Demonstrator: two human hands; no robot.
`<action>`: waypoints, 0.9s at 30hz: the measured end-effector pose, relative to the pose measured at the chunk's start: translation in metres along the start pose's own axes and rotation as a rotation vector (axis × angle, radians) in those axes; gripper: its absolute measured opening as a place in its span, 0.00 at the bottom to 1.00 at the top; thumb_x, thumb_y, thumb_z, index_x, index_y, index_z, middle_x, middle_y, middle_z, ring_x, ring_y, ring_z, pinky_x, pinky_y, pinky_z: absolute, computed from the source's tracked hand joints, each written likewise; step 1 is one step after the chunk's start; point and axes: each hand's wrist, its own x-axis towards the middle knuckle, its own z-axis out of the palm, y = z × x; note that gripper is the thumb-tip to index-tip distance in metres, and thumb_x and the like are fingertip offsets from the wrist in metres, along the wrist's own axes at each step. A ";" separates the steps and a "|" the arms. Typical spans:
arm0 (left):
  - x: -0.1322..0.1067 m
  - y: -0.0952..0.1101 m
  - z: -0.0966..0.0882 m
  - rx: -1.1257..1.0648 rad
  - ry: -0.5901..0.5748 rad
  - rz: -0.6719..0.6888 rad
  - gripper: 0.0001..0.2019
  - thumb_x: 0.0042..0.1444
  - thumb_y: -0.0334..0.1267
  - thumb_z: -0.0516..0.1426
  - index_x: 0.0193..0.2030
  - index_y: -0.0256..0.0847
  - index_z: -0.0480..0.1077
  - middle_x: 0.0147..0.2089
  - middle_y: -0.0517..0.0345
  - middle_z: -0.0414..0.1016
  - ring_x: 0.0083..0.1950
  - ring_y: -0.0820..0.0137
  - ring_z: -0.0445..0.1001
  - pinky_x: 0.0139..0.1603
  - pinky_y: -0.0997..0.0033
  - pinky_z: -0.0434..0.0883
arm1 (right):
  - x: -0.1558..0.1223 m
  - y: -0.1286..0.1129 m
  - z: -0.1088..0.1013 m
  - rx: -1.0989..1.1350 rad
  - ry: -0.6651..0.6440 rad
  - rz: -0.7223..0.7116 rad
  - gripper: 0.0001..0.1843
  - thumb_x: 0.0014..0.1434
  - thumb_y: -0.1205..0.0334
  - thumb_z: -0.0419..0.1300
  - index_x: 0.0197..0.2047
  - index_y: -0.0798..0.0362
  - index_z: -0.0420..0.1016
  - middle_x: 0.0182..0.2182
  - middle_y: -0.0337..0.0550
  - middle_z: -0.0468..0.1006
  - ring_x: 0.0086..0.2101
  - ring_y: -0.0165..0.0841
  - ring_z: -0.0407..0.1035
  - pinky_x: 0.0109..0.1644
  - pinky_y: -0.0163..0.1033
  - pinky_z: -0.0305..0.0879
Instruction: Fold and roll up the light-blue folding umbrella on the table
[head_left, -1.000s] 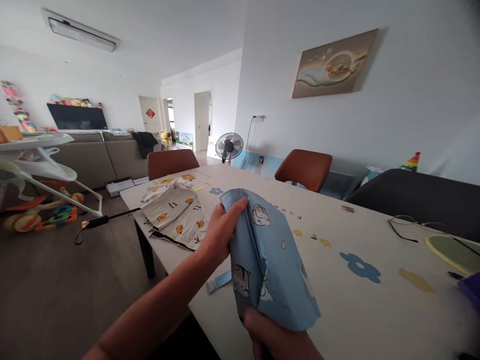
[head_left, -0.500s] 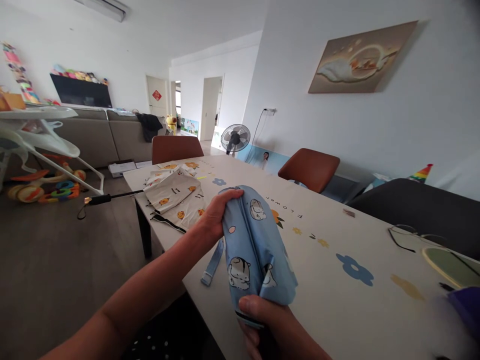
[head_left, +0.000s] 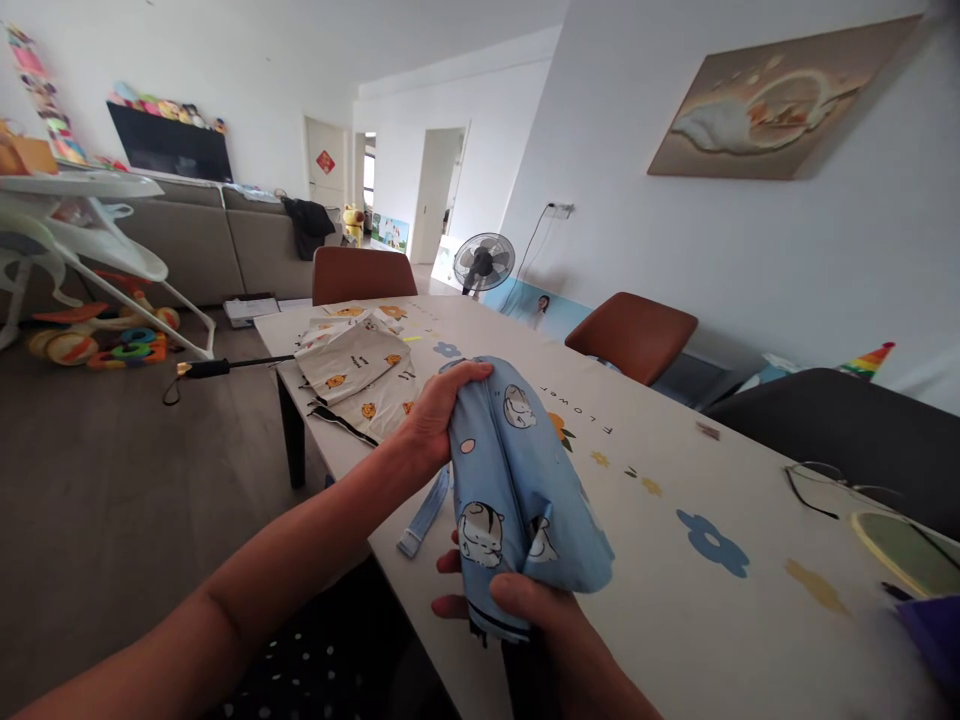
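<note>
While both hands held it above the near edge of the counter [head_left: 645, 620], the blue umbrella [head_left: 491, 460] was only loosely furled, its top tilted away from the person and its dark-trimmed rim [head_left: 501, 628] toward them. Pale cartoon animals were printed on the smooth cloth, a deep crease ran down its length, and a slack flap bulged out on the right. A blue strap [head_left: 426, 515] stuck out on the left, not wrapped round the folds.

The left grip [head_left: 439, 415] was closed on the upper end, thumb along the cloth; the right grip [head_left: 551, 620] was wrapped round the lower end, thumb across the front and fingertips showing past the left side. Below it something black, perhaps the shaft or handle, was mostly hidden.

Laying the folds in order seemed to be the step in hand. By the look of it, the next move called for a firm hold low down and the slack flap drawn snugly round; slick cloth might spring loose otherwise.

Beyond the left forearm, a cream umbrella [head_left: 360, 375] lay rumpled on the counter, its handle [head_left: 204, 369] jutting past the edge. Glasses [head_left: 811, 497] lay well apart on the right.
</note>
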 end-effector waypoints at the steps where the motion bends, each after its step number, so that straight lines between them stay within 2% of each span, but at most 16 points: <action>1: 0.000 0.001 0.000 -0.008 -0.013 -0.004 0.08 0.44 0.34 0.61 0.32 0.35 0.70 0.25 0.58 0.73 0.24 0.71 0.72 0.36 0.66 0.75 | -0.001 0.000 0.001 -0.005 0.044 0.031 0.25 0.39 0.51 0.67 0.40 0.57 0.76 0.39 0.52 0.78 0.38 0.47 0.74 0.44 0.51 0.66; 6: 0.003 0.001 -0.004 -0.010 0.006 0.009 0.09 0.43 0.35 0.61 0.32 0.34 0.70 0.24 0.58 0.72 0.24 0.71 0.72 0.35 0.65 0.75 | -0.001 0.000 0.004 -0.083 0.230 0.067 0.24 0.39 0.51 0.67 0.36 0.59 0.75 0.27 0.50 0.79 0.31 0.40 0.73 0.38 0.44 0.67; 9: 0.005 0.001 -0.007 -0.026 0.048 0.004 0.08 0.43 0.34 0.61 0.32 0.35 0.69 0.24 0.59 0.71 0.24 0.71 0.72 0.35 0.65 0.75 | 0.001 -0.001 0.005 -0.052 0.271 0.074 0.24 0.39 0.51 0.68 0.38 0.58 0.74 0.26 0.48 0.78 0.30 0.40 0.73 0.38 0.44 0.68; 12: 0.002 -0.001 -0.008 -0.023 0.093 0.011 0.08 0.43 0.34 0.61 0.31 0.35 0.69 0.24 0.59 0.71 0.23 0.72 0.71 0.34 0.66 0.75 | 0.003 -0.001 0.003 0.021 0.231 0.127 0.24 0.38 0.51 0.68 0.36 0.57 0.74 0.28 0.47 0.78 0.30 0.42 0.74 0.39 0.48 0.68; 15: -0.001 -0.002 -0.008 -0.021 0.089 0.048 0.09 0.42 0.34 0.62 0.31 0.35 0.70 0.25 0.58 0.72 0.24 0.72 0.71 0.33 0.67 0.74 | 0.003 -0.002 0.000 0.059 0.113 0.115 0.23 0.37 0.53 0.69 0.36 0.58 0.75 0.33 0.49 0.79 0.32 0.44 0.75 0.45 0.52 0.67; 18: -0.003 -0.003 -0.008 -0.035 0.045 0.048 0.09 0.43 0.36 0.61 0.32 0.34 0.71 0.26 0.56 0.73 0.24 0.72 0.71 0.34 0.66 0.74 | 0.001 -0.002 0.000 0.061 0.045 0.107 0.30 0.38 0.55 0.68 0.46 0.58 0.73 0.41 0.53 0.78 0.36 0.45 0.75 0.50 0.53 0.63; 20: -0.002 -0.003 -0.010 -0.051 0.024 0.028 0.09 0.43 0.36 0.61 0.32 0.34 0.71 0.26 0.56 0.73 0.24 0.71 0.71 0.34 0.65 0.74 | 0.000 -0.003 0.001 0.051 0.059 0.122 0.33 0.41 0.54 0.67 0.51 0.57 0.70 0.43 0.55 0.78 0.36 0.44 0.75 0.48 0.52 0.64; 22: -0.001 -0.004 -0.013 -0.064 0.018 0.006 0.09 0.43 0.36 0.61 0.32 0.34 0.71 0.26 0.56 0.73 0.25 0.71 0.72 0.34 0.64 0.74 | 0.000 -0.003 0.002 0.031 0.094 0.126 0.32 0.43 0.54 0.66 0.52 0.57 0.69 0.43 0.55 0.78 0.34 0.42 0.75 0.44 0.49 0.67; 24: 0.001 -0.005 -0.016 -0.072 0.025 0.002 0.09 0.43 0.36 0.61 0.32 0.35 0.71 0.27 0.56 0.73 0.25 0.70 0.72 0.34 0.64 0.75 | 0.002 -0.004 0.003 -0.012 0.116 0.093 0.28 0.44 0.55 0.66 0.48 0.58 0.72 0.39 0.54 0.80 0.30 0.39 0.74 0.39 0.45 0.68; 27: 0.004 -0.007 -0.018 -0.063 0.074 0.014 0.08 0.43 0.36 0.61 0.32 0.35 0.71 0.26 0.57 0.73 0.25 0.71 0.72 0.33 0.66 0.74 | 0.004 -0.006 0.002 -0.142 0.131 0.015 0.17 0.43 0.56 0.66 0.33 0.61 0.76 0.28 0.51 0.80 0.23 0.34 0.71 0.33 0.40 0.68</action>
